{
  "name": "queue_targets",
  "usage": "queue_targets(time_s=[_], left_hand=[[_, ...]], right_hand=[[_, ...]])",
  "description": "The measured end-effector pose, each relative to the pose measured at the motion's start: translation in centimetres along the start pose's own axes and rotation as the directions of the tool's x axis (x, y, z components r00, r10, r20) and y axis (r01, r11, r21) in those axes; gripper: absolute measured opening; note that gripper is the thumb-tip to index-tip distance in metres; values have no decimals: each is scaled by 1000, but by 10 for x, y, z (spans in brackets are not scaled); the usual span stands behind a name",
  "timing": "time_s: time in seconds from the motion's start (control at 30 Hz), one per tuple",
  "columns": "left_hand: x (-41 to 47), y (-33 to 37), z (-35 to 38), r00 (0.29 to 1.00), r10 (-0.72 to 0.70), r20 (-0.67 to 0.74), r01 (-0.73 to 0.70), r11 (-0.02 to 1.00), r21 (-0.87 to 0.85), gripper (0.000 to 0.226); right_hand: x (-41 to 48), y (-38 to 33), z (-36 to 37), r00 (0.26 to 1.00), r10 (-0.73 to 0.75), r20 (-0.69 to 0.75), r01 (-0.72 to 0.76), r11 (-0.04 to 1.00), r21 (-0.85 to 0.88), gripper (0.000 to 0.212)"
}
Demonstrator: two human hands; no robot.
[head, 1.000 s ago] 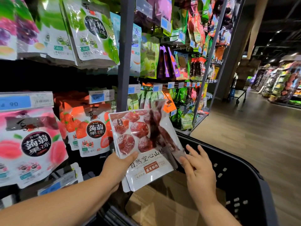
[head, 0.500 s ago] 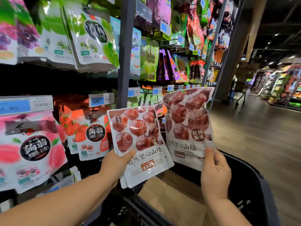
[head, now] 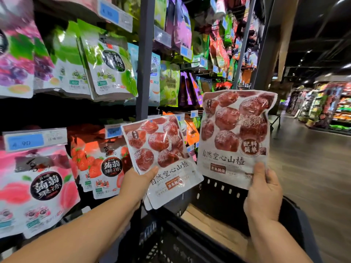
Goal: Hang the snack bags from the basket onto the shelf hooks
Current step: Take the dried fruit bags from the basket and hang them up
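Snack bags [head: 235, 137] hung above the basket [head: 218, 194]: your left hand [head: 136, 183] pinched a small stack [head: 161, 154] by its lower edge, your right hand [head: 264, 196] pinched one bag, fingers behind. You did best squaring its top to a free hook on the shelf [head: 144, 73].

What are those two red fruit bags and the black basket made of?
Upright bag: probably glossy plastic film; it shines and crinkles. Tilted bag: looks the same, with glare streaks. Black basket: seemingly hard, matte plastic, with moulded slots in its wall.
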State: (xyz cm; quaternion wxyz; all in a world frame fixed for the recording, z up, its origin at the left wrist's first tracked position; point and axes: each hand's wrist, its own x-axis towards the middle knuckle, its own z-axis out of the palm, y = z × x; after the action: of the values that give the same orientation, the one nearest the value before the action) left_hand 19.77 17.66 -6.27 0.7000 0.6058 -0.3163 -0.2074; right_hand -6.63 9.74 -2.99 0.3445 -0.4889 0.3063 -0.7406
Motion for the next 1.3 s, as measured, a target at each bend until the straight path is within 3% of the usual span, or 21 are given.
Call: queue_targets(time_s=[0.17,0.3,0.5,0.7,0.97,1.17,1.3], left_hand=[[-2,16,-8,1000,-11,14,9,996,84,36],[-8,21,-14,999,-25,46,20,994,107,58],[-16,13,-14,995,-50,84,47,998,34,22],[-17,3,0,998,-66,24,64,993,95,41],[-20,11,5,996,-83,-19,85,987,140,29],[-31,28,-17,992,-45,-120,70,974,216,19],[-46,36,-35,986,26,-164,26,952,305,32]], right_hand=[[1,-23,18,974,186,132,-206,966,157,22],[-10,-25,31,925,308,221,-328,942,63,25],[-5,-19,33,896,348,274,-351,936,-43,22],[20,2,34,872,381,308,-352,924,-147,23],[29,32,39,847,417,329,-394,909,-138,25],[21,38,61,699,446,559,-512,858,-43,29],[9,41,77,634,442,634,-549,835,-33,33]])
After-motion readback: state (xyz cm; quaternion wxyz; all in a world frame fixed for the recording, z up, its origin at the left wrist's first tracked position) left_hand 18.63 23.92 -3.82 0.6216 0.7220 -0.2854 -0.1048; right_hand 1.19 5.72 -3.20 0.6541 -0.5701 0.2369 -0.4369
